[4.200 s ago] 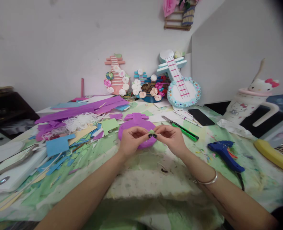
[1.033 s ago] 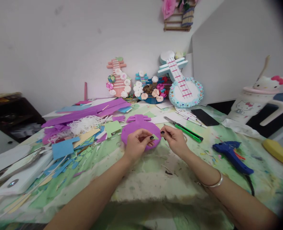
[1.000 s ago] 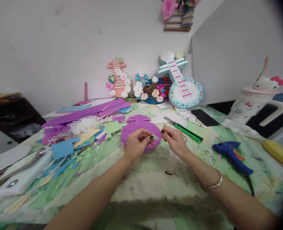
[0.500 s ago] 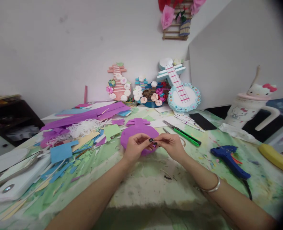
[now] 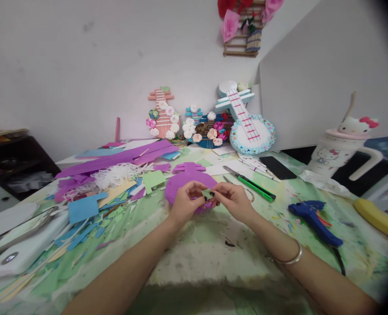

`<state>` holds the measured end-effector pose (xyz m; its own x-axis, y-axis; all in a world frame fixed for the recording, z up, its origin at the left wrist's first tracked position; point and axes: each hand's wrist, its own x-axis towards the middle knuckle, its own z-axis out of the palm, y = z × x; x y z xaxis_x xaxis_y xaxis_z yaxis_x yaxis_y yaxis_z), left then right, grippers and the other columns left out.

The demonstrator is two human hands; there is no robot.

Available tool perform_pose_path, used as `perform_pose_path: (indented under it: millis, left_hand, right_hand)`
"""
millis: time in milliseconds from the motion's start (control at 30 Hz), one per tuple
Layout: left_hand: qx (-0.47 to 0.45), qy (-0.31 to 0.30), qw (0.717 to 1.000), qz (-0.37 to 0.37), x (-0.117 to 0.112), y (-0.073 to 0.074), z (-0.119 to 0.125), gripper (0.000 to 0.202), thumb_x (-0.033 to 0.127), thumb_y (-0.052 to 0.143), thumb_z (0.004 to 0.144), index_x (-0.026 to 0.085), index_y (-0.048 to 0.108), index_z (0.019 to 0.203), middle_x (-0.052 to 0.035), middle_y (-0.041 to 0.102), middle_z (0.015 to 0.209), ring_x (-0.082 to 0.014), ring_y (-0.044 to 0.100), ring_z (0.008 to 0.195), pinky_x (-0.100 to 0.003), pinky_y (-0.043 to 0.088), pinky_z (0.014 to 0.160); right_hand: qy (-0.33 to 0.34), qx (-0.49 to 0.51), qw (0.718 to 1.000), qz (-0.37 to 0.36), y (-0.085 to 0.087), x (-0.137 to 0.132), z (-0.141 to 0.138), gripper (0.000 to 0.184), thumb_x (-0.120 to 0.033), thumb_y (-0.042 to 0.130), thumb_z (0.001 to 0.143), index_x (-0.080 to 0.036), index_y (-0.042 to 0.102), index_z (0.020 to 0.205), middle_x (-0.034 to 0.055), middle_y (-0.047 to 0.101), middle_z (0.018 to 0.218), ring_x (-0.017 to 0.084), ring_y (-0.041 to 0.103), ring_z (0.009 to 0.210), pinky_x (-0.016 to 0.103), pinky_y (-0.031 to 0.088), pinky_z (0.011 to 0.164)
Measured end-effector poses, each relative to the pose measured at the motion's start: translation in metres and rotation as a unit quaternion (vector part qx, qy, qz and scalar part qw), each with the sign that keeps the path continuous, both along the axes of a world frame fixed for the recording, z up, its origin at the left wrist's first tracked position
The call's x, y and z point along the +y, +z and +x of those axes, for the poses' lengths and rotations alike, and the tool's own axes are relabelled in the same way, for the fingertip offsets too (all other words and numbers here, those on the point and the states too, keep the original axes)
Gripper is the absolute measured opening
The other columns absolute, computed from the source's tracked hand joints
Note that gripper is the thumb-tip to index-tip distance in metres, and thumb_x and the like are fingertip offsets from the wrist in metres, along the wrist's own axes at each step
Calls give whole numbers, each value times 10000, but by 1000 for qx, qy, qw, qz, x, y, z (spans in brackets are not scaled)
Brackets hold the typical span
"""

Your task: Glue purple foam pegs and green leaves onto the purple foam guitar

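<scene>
Between the fingertips of my left hand (image 5: 188,202) and my right hand (image 5: 232,199) is a small light-green paper piece (image 5: 207,193). Both hands pinch it, close together, thumbs against fingers. Just beneath and behind them lies a purple lute-shaped cutout (image 5: 187,176), its rounded body partly covered by my hands and its crosspieces pointing away from me. Right of my right hand are scissors (image 5: 251,194), mostly hidden, and a green utility knife (image 5: 255,184) with its blade out.
Paper scraps (image 5: 115,214), white string (image 5: 117,177) and purple strips (image 5: 115,162) cover the left side. At right are a blue glue gun (image 5: 317,221), a black phone (image 5: 278,167), a handled cup (image 5: 333,151) and a yellow object (image 5: 378,217). Decorated model instruments (image 5: 252,131) lean against the wall.
The fingers have shifted on the small piece, and its light-green surface now shows between them. Both hands stay over the purple cutout.
</scene>
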<state>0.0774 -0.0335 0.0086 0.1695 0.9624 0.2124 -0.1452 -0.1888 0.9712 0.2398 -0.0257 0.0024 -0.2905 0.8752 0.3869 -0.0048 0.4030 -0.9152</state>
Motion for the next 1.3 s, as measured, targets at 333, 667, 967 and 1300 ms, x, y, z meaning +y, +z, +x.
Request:
perform_pose_path:
  millis: [333, 667, 967, 1300]
  left_hand:
    - [11, -8, 1000, -8, 1, -1, -1, 239, 319, 756, 646, 110, 655, 702, -3, 629, 531, -92, 568, 470, -195, 458, 480]
    - [-44, -1, 997, -58, 5, 1, -3, 346, 380, 783, 603, 121, 581, 713, -52, 700, 617, -198, 701, 614, -202, 497, 476]
    - [-121, 18, 990, -69, 6, 6, -5, 342, 285, 806, 575, 132, 522, 689, -17, 676, 578, -180, 700, 588, -160, 496, 459]
    - [-154, 11, 985, -74, 10, 3, -7, 327, 275, 812, 565, 116, 583, 737, -30, 700, 675, -159, 700, 635, -184, 541, 573]
  right_hand:
    - [7, -118, 992, -53, 3, 6, 4, 403, -582, 446, 816, -191, 483, 727, 20, 612, 557, 128, 557, 447, 271, 456, 498]
    - [-282, -460, 838, -86, -2, 45, 60, 122, -162, 671, 604, -163, 562, 658, 124, 654, 756, 277, 610, 818, 285, 366, 606]
    - [-268, -520, 802, -119, 3, 44, 69, 350, -185, 661, 608, -132, 622, 952, 113, 659, 786, 239, 606, 716, 254, 322, 518]
    - [-189, -307, 932, -28, 10, 25, 39, 459, -474, 540, 788, -150, 544, 1112, -9, 553, 664, 108, 446, 512, 226, 334, 485]
